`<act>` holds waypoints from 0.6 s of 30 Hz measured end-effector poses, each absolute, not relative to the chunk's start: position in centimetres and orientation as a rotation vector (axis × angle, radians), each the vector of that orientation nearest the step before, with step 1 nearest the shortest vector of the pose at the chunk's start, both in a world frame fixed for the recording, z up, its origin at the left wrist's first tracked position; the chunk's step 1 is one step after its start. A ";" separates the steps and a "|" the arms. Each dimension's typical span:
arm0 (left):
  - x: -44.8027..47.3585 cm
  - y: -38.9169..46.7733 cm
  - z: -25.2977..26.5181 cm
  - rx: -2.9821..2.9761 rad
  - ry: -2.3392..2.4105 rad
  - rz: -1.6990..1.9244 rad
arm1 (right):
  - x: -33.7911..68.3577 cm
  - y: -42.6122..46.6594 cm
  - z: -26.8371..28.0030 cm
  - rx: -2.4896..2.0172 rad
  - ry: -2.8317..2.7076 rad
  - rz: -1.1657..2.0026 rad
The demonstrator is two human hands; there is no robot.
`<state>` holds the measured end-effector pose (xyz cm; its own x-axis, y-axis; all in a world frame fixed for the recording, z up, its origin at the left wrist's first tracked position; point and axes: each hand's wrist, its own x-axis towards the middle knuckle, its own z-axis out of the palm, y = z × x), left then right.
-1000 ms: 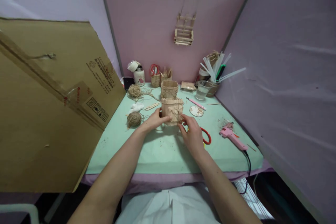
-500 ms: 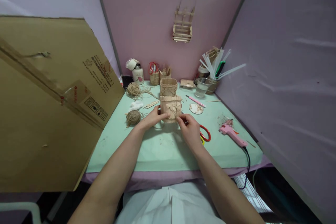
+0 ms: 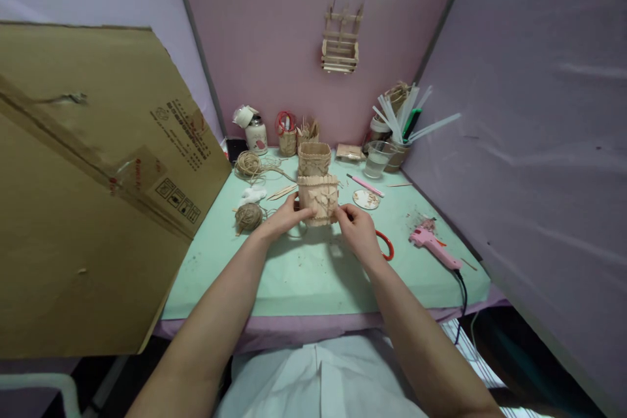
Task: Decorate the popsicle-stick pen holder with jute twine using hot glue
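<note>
A pale wooden holder (image 3: 318,201) with a scalloped rim and a bow on its front stands tilted slightly in front of me. My left hand (image 3: 288,217) grips its left side, with the thumb across the front and the fingers behind. At the lower right edge of the holder, my right hand (image 3: 355,227) is closed in a pinch; what lies between its fingertips is too small to make out. Directly behind is a second, browner woven-looking holder (image 3: 314,158). Red-handled scissors (image 3: 388,247) lie partly hidden under my right hand.
Left are twine balls (image 3: 249,216) and a loose twine coil (image 3: 248,165). A pink glue gun (image 3: 435,248) lies right. A plastic cup of water (image 3: 377,162), a pink pen (image 3: 365,185) and a round decorated disc (image 3: 366,199) sit behind. A large cardboard sheet (image 3: 98,209) leans at left.
My right hand has moved slightly right, from the front of the holder near the bow to its right edge. The left hand keeps its grip. The scissors' yellow part is now covered.
</note>
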<state>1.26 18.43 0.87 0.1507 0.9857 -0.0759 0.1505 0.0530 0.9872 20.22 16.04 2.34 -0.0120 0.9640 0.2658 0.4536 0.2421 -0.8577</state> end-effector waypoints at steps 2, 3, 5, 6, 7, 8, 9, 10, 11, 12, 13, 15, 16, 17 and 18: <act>1.4 18.3 1.0 1.324 1.232 0.973 | 20.4 16.4 2.6 -1.381 -1.626 0.713; 1.5 18.2 1.1 1.322 1.231 0.974 | 20.5 16.5 2.7 -1.392 -1.630 0.710; 1.7 18.2 1.0 1.323 1.220 0.982 | 20.6 16.7 2.9 -1.409 -1.638 0.699; 1.7 18.3 1.0 1.325 1.213 0.990 | 20.6 16.8 3.0 -1.416 -1.644 0.690; 1.7 18.3 0.8 1.324 1.209 0.999 | 20.6 16.9 3.1 -1.423 -1.649 0.682; 1.8 18.4 0.7 1.323 1.208 1.009 | 20.6 16.9 3.2 -1.430 -1.651 0.675; 1.8 18.4 0.6 1.321 1.209 1.016 | 20.6 16.9 3.3 -1.436 -1.649 0.671; 1.7 18.5 0.5 1.318 1.208 1.022 | 20.6 17.0 3.3 -1.437 -1.643 0.674; 1.7 18.6 0.4 1.316 1.207 1.026 | 20.6 17.0 3.3 -1.433 -1.635 0.686; 1.7 18.6 0.3 1.314 1.205 1.027 | 20.5 17.0 3.3 -1.426 -1.621 0.706; 1.7 18.6 0.3 1.313 1.200 1.029 | 20.5 17.1 3.3 -1.415 -1.605 0.731; 1.6 18.6 0.2 1.308 1.190 1.033 | 20.5 17.2 3.1 -1.391 -1.569 0.783; 1.6 18.6 0.2 1.306 1.188 1.034 | 20.4 17.3 3.0 -1.380 -1.551 0.807; 1.6 18.7 0.2 1.302 1.190 1.036 | 20.4 17.4 2.9 -1.366 -1.535 0.828; 1.6 18.7 0.1 1.300 1.193 1.038 | 20.3 17.4 2.8 -1.348 -1.520 0.847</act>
<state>1.63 18.69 0.11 0.1296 0.9904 -0.0478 0.0890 0.0364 0.9954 20.32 17.41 2.83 0.0070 0.9830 0.1837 0.3611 0.1688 -0.9171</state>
